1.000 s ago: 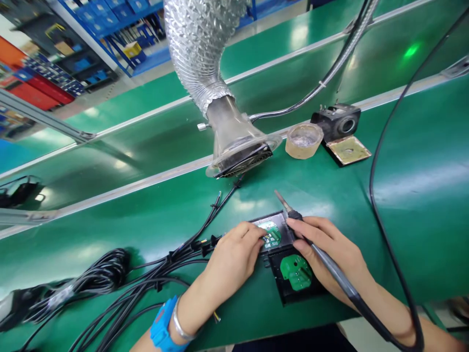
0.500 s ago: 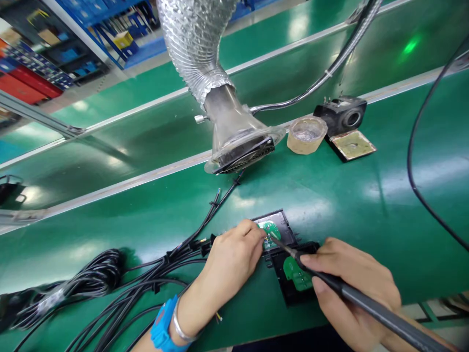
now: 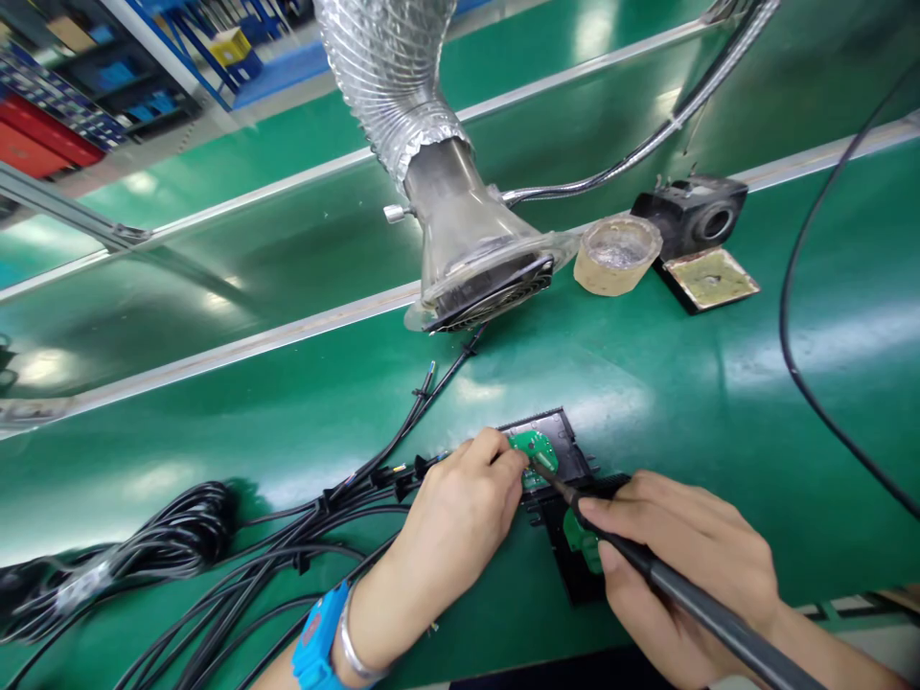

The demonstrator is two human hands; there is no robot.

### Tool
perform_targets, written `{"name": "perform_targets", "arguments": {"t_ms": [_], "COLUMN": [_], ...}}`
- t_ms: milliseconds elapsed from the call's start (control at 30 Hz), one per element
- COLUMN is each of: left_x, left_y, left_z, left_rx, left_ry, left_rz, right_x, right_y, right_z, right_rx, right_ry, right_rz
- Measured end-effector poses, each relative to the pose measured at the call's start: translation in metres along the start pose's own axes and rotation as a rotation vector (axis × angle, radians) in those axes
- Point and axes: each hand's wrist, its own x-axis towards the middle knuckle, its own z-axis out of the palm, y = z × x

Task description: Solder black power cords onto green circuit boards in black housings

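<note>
My right hand (image 3: 690, 565) grips a black soldering iron (image 3: 668, 580), its tip touching or just over a green circuit board (image 3: 538, 447). That board sits in an open black plastic housing (image 3: 567, 431). At the board's left edge my left hand (image 3: 467, 508) is closed, fingertips pinched together; what they hold is hidden behind them. A second black housing (image 3: 561, 556) with a green board (image 3: 584, 541) lies nearer me, partly covered by my right hand. Black cables (image 3: 316, 527) with bare wire ends run up to my left hand from the left.
A fume extractor nozzle (image 3: 481, 249) on a foil duct hangs above the green bench (image 3: 690, 383). Behind stand a round pale tub (image 3: 618, 254), a black iron holder (image 3: 694, 216) and a sponge tray (image 3: 711, 280). A coiled cable bundle (image 3: 172, 537) lies left; a black cord (image 3: 791, 316) hangs right.
The view has shifted slightly. My right hand and the iron have moved a little left, covering more of the nearer board. My left hand stays at the far board's edge.
</note>
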Motion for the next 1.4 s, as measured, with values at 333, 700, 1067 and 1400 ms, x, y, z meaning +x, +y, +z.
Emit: {"name": "perform_targets", "arguments": {"t_ms": [333,700,1067,1400], "left_x": [0.001,0.001,0.002,0.001], "left_y": [-0.002,-0.004,-0.006,-0.006], "left_z": [-0.002,-0.003,0.003,0.001], "left_rx": [-0.037,-0.046,-0.064,-0.062], "left_ry": [-0.002,-0.006,0.004,-0.001], "left_rz": [0.035,0.066,0.029,0.023], "right_x": [0.001,0.0,-0.012,-0.009], "right_y": [0.0,0.001,0.0,-0.001], "right_z": [0.001,0.003,0.004,0.002], "right_rx": [0.03,0.091,-0.059,-0.011], "right_ry": [0.033,0.034,-0.016,-0.003], "right_rz": [0.048,0.053,-0.034,0.028]}}
